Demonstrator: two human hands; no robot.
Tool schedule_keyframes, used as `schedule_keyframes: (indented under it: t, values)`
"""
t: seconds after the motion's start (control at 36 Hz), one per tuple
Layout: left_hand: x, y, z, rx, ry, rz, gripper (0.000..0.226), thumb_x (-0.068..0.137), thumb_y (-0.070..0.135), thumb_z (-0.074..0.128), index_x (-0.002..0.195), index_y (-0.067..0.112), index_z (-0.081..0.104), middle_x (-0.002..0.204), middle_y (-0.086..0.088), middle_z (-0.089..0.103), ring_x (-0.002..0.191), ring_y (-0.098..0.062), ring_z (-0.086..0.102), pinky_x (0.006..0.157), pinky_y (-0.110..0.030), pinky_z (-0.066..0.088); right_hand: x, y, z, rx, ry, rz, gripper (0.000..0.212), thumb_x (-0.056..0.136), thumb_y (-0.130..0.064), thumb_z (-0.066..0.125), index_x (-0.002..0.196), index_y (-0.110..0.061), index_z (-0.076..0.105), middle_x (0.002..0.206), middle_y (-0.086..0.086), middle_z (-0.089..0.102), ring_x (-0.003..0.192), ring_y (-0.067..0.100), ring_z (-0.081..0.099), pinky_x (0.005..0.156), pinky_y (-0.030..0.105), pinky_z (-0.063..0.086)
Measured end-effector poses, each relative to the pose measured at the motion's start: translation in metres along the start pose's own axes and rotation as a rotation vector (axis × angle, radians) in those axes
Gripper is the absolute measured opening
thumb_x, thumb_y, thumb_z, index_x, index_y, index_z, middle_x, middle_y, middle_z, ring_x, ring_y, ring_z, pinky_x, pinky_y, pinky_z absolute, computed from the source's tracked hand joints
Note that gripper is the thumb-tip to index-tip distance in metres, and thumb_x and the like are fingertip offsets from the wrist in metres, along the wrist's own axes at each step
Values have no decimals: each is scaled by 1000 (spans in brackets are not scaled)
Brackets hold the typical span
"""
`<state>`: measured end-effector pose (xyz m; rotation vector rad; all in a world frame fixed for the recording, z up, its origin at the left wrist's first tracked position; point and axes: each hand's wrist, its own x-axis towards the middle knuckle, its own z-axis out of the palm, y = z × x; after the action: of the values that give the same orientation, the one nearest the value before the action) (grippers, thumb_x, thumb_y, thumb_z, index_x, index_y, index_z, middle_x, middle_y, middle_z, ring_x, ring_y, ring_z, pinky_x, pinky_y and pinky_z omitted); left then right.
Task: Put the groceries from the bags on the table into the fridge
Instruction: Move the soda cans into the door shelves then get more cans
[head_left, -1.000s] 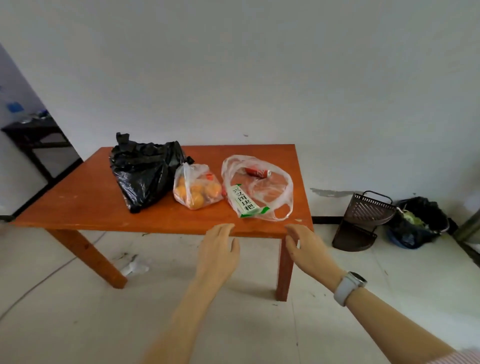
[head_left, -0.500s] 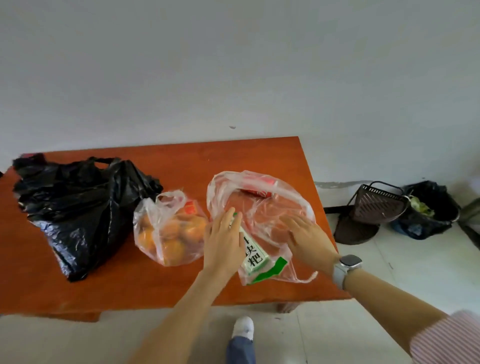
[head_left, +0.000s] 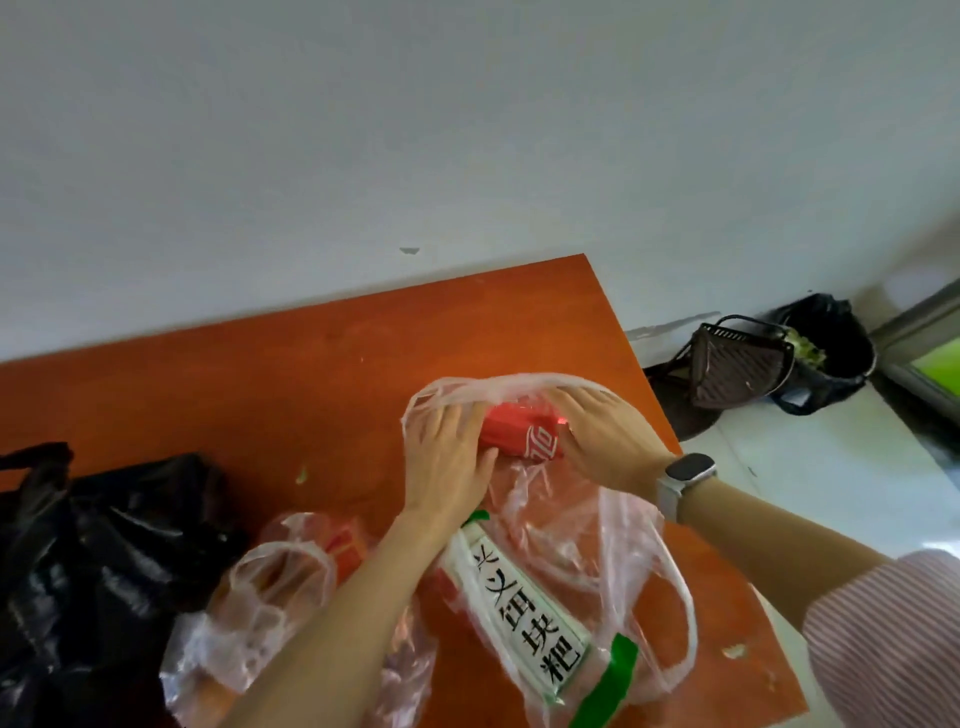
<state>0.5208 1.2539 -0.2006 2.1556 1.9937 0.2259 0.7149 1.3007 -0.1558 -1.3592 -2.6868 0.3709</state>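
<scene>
**Head view: both hands on the red can in the clear bag**

Inside the clear bag (head_left: 613, 566) on the orange counter (head_left: 270, 384), the left hand (head_left: 447, 457) and right hand (head_left: 602, 441) each close a grip on one end of the red can (head_left: 522, 434). A white packet (head_left: 524, 603) lies nearer in the same bag. To the left sit a bag of oranges (head_left: 270, 597) and a black bag (head_left: 98, 561).

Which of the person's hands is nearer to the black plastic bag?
Left. The left hand is at the red can's left end, on the black plastic bag's side; the right hand is beyond the can, farther away.
</scene>
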Motion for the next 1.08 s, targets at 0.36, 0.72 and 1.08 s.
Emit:
schedule_keyframes:
  t: [0.36,0.72,1.08]
  values:
    - [40,-25,10,-449,-384,-211,56,97,53,15,141,26,35,145,0,41,133,-21,37,107,-49,34,17,12,33,158,-234,167,70,84,-50,56,139,-15,32,137,6,41,120,23,45,93,33,44]
    - [20,-12,-5,-470,53,-182,35,96,33,45,123,14,57,128,1,56,120,-12,48,97,-19,31,-1,-4,19,240,-105,174,80,73,-50,67,137,-17,30,134,4,41,124,20,40,98,41,46]
    - [-8,28,-53,-695,154,158,74,75,75,43,130,26,47,135,12,43,127,-10,41,108,-34,32,-38,-39,-61,1237,296,479,55,75,-8,72,118,-25,42,107,-8,55,90,2,63,67,15,52]
